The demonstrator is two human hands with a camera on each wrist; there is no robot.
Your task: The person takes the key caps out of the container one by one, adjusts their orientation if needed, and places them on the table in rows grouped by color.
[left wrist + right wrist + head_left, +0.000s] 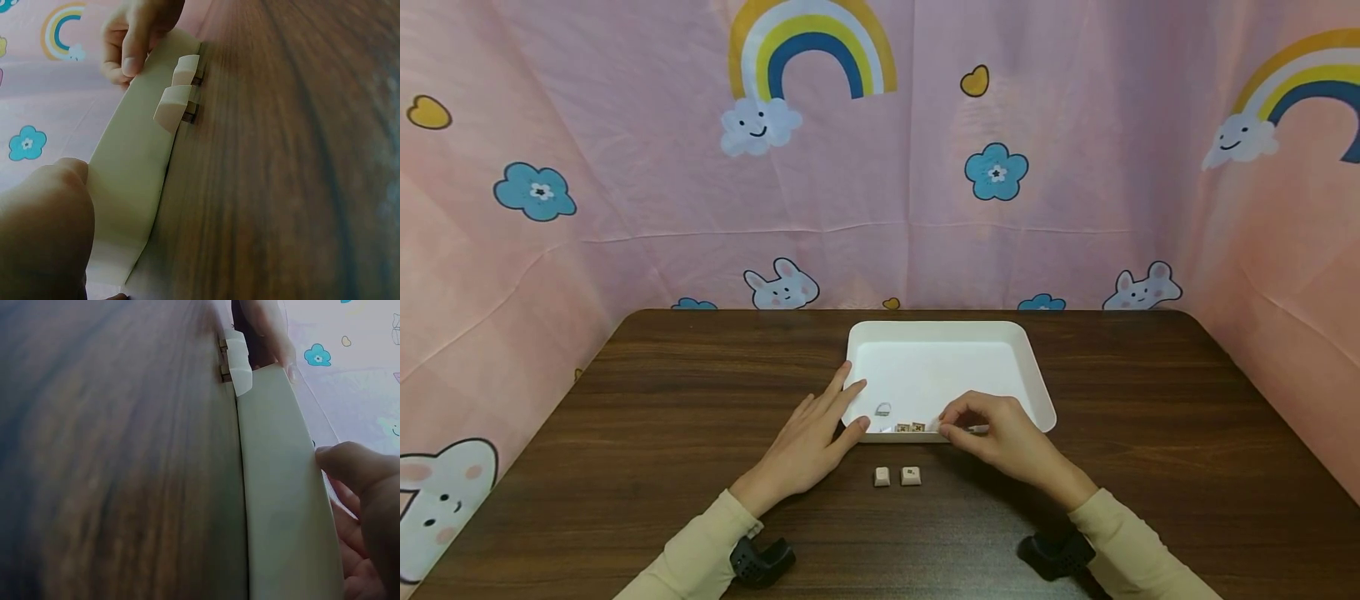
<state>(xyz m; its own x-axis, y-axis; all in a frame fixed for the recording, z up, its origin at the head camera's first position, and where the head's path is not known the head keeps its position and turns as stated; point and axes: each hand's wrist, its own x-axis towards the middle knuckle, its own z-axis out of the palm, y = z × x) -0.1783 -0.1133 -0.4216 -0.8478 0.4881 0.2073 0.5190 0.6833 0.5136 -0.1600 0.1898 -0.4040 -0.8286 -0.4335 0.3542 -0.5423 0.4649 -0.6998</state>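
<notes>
A white tray lies on the wooden table. The left hand rests with spread fingers at its front left corner. Over the front wall, the right hand has thumb and index finger pinched at a small pale piece, partly hidden by the fingertips. Beside that piece, inside the tray, two small pieces with brown marks lie along the front wall, and a clear-looking piece lies further back. Two pale keycaps sit side by side on the table before the tray.
The dark wooden table extends around the tray on both sides. Behind it hangs a pink patterned curtain. Black wrist devices are near both sleeve cuffs.
</notes>
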